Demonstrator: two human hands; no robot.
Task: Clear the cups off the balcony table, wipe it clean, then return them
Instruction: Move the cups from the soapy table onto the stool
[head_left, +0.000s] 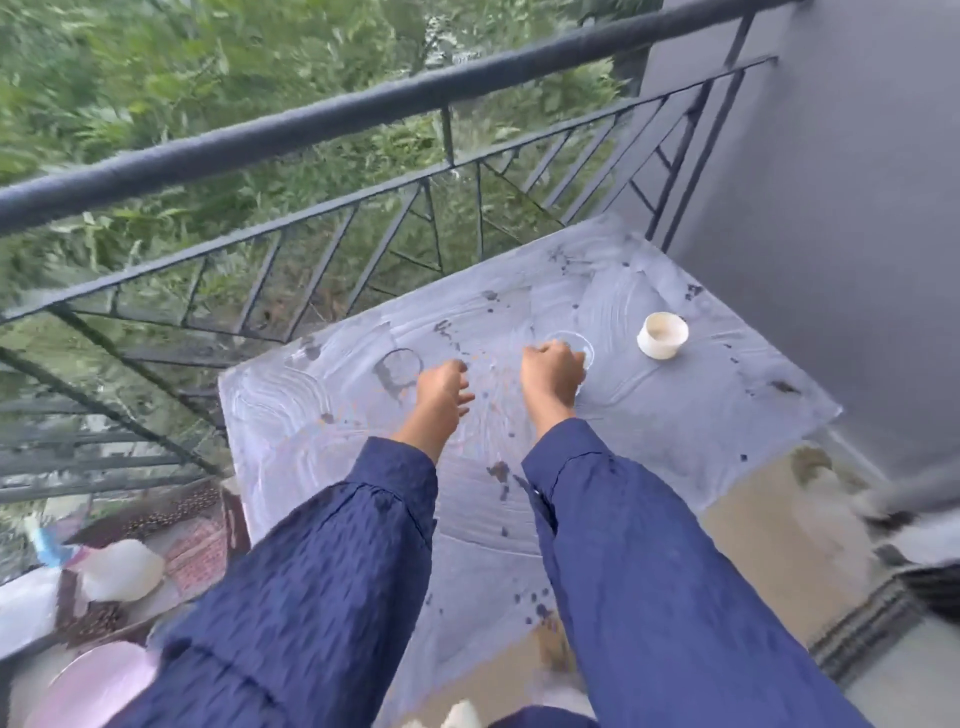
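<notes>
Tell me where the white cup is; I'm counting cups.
In the head view, the white cup stands on the table's far right part, near the grey wall, right of the right hand.

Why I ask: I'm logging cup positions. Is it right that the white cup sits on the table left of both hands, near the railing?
Not quite. The head view shows the white cup on the table to the right of both hands, near the grey wall, not left by the railing.
</notes>
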